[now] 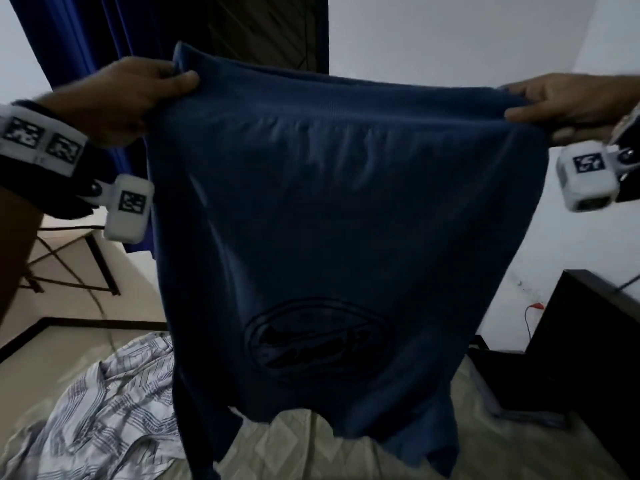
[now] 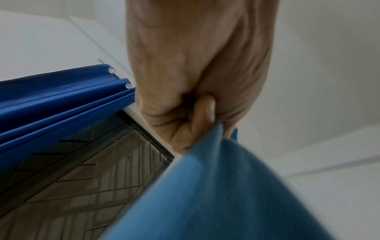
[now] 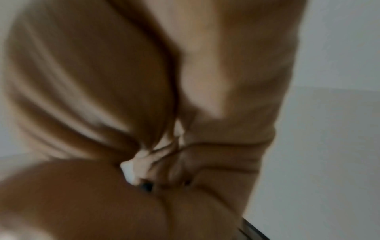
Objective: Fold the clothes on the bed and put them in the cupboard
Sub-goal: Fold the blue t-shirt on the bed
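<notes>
Up in the air: dark blue knit shirt with oval logo [image 1: 329, 237], stretched wide above the pale quilted bed [image 1: 346, 441]. Left hand [image 1: 138, 95] and right hand [image 1: 561, 102] far apart, pinching 2 top corners, length hanging straight down.

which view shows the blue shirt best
The head view: the whole blue shirt hangs spread between the left hand and right hand, printed oval visible. The left wrist view shows only one blurred corner pinched by the fingers. The right wrist view shows none of it clearly.
</notes>
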